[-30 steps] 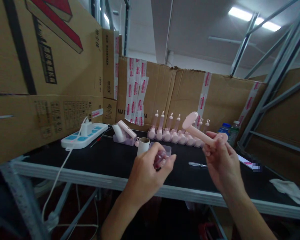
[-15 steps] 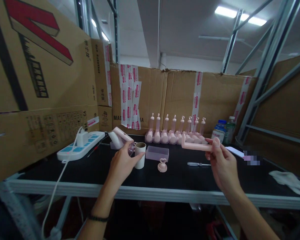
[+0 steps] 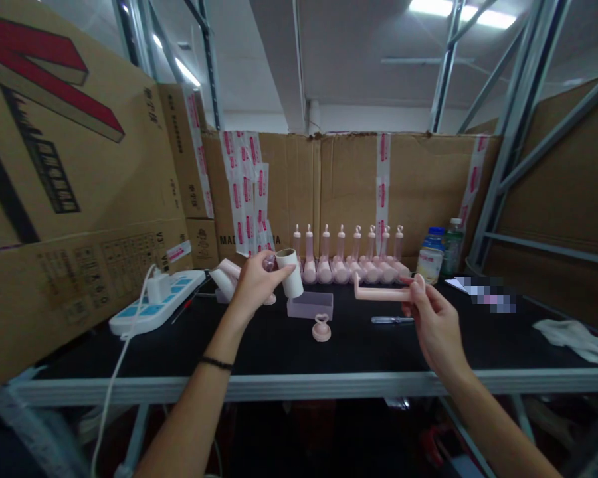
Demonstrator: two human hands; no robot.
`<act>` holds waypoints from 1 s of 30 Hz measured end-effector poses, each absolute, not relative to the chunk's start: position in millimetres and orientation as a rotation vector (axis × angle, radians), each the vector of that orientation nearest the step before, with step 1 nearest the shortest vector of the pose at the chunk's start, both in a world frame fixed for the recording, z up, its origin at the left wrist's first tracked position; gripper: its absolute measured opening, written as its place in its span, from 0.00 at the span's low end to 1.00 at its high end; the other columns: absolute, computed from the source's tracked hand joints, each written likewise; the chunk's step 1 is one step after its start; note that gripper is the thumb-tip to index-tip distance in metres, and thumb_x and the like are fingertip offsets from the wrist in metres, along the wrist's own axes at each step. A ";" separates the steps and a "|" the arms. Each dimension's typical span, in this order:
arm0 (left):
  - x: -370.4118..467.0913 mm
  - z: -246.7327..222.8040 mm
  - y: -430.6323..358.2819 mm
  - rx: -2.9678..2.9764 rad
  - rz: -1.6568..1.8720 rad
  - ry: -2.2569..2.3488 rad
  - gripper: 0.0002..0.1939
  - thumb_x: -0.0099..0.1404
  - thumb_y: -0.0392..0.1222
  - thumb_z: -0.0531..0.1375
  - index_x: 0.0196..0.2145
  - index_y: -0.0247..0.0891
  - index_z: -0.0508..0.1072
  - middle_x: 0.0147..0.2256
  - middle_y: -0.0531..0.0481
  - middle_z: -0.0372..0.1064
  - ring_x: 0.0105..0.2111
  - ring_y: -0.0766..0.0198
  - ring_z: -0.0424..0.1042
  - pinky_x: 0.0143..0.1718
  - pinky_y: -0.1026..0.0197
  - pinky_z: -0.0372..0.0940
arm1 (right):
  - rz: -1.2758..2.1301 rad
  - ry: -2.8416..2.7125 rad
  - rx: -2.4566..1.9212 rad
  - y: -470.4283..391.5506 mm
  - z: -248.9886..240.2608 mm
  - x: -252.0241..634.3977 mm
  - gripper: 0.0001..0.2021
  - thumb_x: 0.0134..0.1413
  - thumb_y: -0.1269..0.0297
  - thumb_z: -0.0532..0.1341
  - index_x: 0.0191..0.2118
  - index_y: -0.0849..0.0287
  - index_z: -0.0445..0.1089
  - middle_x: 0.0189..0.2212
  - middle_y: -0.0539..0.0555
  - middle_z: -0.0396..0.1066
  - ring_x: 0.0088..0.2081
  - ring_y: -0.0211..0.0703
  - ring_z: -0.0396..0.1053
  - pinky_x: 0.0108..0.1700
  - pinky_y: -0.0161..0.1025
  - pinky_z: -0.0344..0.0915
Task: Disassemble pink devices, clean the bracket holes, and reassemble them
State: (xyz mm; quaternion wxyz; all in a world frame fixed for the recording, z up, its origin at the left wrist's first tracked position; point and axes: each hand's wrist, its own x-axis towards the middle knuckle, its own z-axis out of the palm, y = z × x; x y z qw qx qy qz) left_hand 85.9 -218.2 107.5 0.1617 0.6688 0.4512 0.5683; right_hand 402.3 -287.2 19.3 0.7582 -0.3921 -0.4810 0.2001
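Observation:
My left hand [image 3: 256, 284] grips a white cardboard tube [image 3: 292, 275], tilted and raised above the black table, with its open end up. Beside my left fingers is a small clear round piece [image 3: 269, 263]. My right hand [image 3: 432, 318] pinches one end of a pink L-shaped bar [image 3: 383, 293], held level. Between the hands, a translucent lilac box [image 3: 309, 307] rests on the table, and a pink round cap with a heart-shaped loop [image 3: 321, 328] lies in front of it. White and pink cylindrical parts [image 3: 224, 279] are partly hidden behind my left hand.
Several pink bottle-like items [image 3: 341, 269] stand in a row at the back. A screwdriver [image 3: 391, 320], bottles [image 3: 431, 255] and a white cloth [image 3: 575, 338] are to the right. A power strip [image 3: 157, 302] with a cable sits left.
My left hand has lifted the white tube off the table and tilted it. My right hand still holds the pink bar. The view has shifted slightly.

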 end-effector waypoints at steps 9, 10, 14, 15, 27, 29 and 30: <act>97.0 77.1 -195.6 1.890 1.511 1.318 0.18 0.50 0.52 0.70 0.33 0.38 0.74 0.24 0.56 0.68 0.24 0.64 0.66 0.23 0.64 0.59 | 0.575 -1.025 -0.872 -285.7 7.4 405.8 0.22 0.59 0.45 0.65 0.49 0.57 0.77 0.28 0.49 0.66 0.30 0.38 0.61 0.33 0.36 0.61; 96.2 75.8 -194.7 1.903 1.501 1.330 0.18 0.50 0.52 0.70 0.34 0.39 0.74 0.24 0.56 0.68 0.24 0.63 0.67 0.23 0.64 0.59 | 0.579 -1.031 -0.866 -285.9 7.2 405.5 0.22 0.60 0.45 0.65 0.50 0.57 0.77 0.28 0.49 0.65 0.30 0.38 0.60 0.34 0.36 0.60; 94.7 72.9 -191.5 1.964 1.455 1.382 0.17 0.51 0.53 0.69 0.34 0.40 0.74 0.25 0.56 0.70 0.26 0.62 0.69 0.26 0.63 0.61 | 0.590 -1.038 -0.859 -286.5 8.0 401.9 0.21 0.61 0.46 0.64 0.50 0.57 0.76 0.29 0.49 0.66 0.30 0.38 0.61 0.34 0.36 0.60; 94.5 71.8 -190.9 1.982 1.437 1.396 0.17 0.51 0.53 0.69 0.34 0.40 0.74 0.26 0.55 0.70 0.27 0.61 0.70 0.26 0.63 0.62 | 0.595 -1.034 -0.860 -286.4 8.3 400.8 0.21 0.61 0.46 0.65 0.49 0.57 0.76 0.29 0.49 0.66 0.30 0.38 0.61 0.33 0.36 0.59; 92.6 68.4 -200.7 2.149 1.248 1.628 0.24 0.56 0.59 0.66 0.43 0.40 0.74 0.37 0.48 0.76 0.39 0.53 0.75 0.40 0.57 0.66 | 0.623 -1.032 -0.848 -285.1 6.0 397.5 0.20 0.61 0.46 0.65 0.49 0.56 0.76 0.30 0.48 0.66 0.30 0.38 0.61 0.34 0.36 0.59; 91.6 78.4 -208.5 2.137 1.333 1.711 0.26 0.58 0.61 0.64 0.45 0.39 0.74 0.38 0.47 0.76 0.39 0.53 0.74 0.40 0.56 0.66 | 0.623 -1.028 -0.851 -285.5 5.4 397.7 0.20 0.61 0.46 0.64 0.49 0.56 0.76 0.30 0.48 0.66 0.30 0.38 0.61 0.34 0.36 0.59; 91.1 84.6 -212.8 2.117 1.402 1.737 0.25 0.60 0.61 0.62 0.45 0.39 0.73 0.38 0.47 0.75 0.38 0.53 0.74 0.39 0.56 0.66 | 0.622 -1.029 -0.852 -285.8 5.3 397.6 0.20 0.61 0.46 0.65 0.49 0.56 0.76 0.30 0.48 0.67 0.30 0.38 0.61 0.34 0.36 0.59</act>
